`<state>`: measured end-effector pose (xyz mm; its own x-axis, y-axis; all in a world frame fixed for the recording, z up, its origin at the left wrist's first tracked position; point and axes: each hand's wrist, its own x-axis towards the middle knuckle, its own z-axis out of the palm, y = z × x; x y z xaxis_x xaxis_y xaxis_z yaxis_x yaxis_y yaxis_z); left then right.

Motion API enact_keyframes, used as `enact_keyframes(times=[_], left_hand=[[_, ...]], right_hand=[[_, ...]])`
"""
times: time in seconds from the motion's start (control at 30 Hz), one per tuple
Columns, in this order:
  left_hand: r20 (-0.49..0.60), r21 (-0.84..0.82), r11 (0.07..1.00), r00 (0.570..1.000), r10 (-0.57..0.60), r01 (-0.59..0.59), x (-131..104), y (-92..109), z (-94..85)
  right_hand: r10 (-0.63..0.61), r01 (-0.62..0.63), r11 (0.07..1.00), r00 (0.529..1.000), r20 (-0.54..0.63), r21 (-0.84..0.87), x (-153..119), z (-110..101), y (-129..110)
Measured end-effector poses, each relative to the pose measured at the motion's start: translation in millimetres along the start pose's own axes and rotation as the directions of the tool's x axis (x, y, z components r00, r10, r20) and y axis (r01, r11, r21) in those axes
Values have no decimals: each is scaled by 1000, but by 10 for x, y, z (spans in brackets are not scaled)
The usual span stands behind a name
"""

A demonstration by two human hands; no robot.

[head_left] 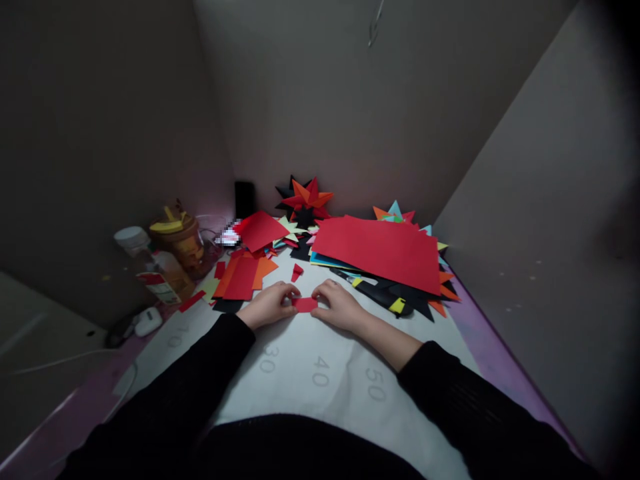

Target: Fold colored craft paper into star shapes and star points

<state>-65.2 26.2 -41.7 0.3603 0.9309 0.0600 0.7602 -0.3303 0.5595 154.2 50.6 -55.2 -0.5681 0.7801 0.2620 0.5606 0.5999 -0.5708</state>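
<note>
A pink-purple table (505, 377) stands in a corner between grey walls (320, 100). A white mat (345, 413) printed with grey numbers covers much of it; 10, 30, 40 and 50 can be read. On the far right, a large red paper sheet (383, 250) lies over others whose blue and yellow edges show. At the left stand an amber container (189, 247) and, just nearer, a bottle (170, 280) with a white cap.

The person's left hand (273, 305) and right hand (337, 307) meet the mat at the middle, black sleeves reaching to each forearm. Farther left lie a smaller red sheet (263, 231) and, nearer, red and orange paper pieces (243, 277). A black-and-yellow utility knife (377, 295) lies beyond the right hand, along the large sheet's near edge. A red-and-orange folded paper star (306, 195) sits by the far wall. A white earbud case (148, 321) rests near the left edge.

Between the hands is a red paper strip (305, 305), its left end pinched by the left thumb and fingers, its right end by the right. Just beyond it lies a small red paper scrap (297, 272).
</note>
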Motion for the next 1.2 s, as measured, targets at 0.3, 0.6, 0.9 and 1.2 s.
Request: enact_keyframes(times=[0.3, 0.6, 0.9, 1.2], left_hand=[[-8, -194, 976, 995, -97, 93, -2, 67, -12], [11, -370, 924, 995, -101, 98, -17, 127, 8], [-11, -363, 926, 993, -118, 106, -13, 115, 63], [-157, -99, 992, 983, -97, 82, -53, 109, 38]], right_hand=[[46, -27, 964, 997, -66, 264, -32, 116, -66], [-278, 279, 957, 960, 28, -75, -48, 67, -43], [-392, 397, 888, 917, 71, -231, -76, 17, -103], [-474, 478, 804, 874, 104, -352, -44, -31, 6]])
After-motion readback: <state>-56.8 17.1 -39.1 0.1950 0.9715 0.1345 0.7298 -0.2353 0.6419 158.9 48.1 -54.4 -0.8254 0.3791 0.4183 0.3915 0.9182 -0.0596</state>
